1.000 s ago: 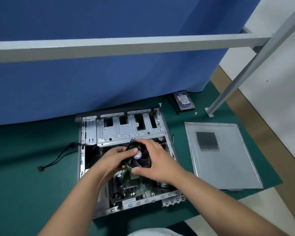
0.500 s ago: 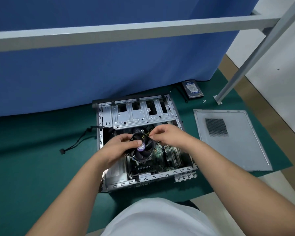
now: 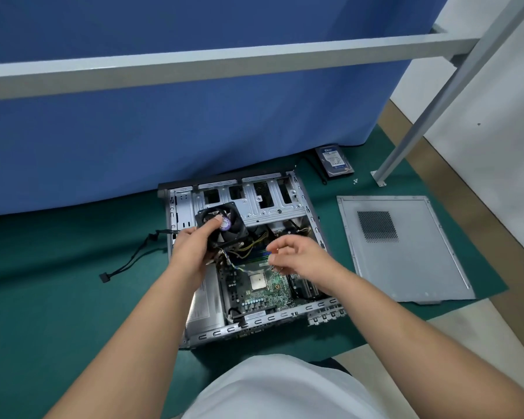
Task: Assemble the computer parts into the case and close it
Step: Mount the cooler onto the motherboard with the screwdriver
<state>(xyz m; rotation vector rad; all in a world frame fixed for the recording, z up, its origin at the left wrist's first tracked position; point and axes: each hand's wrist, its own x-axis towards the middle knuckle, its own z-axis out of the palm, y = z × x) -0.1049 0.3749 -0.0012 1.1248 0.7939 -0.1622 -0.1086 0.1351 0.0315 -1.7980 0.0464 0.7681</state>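
L hand (image 3: pixel 191 246) grips fan (image 3: pixel 224 228) (tilted); R hand (image 3: pixel 297 255) loosely curled.

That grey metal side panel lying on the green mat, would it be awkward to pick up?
Probably. The side panel looks thin and broad, so it may flex slightly. Lying flat on the mat, its edges likely give little to grip.

Bare left hand (image 3: pixel 191 252) and right hand (image 3: pixel 297 257), no gloves. Forearms uncovered, no sleeves in view. White garment (image 3: pixel 282 388) at the torso.
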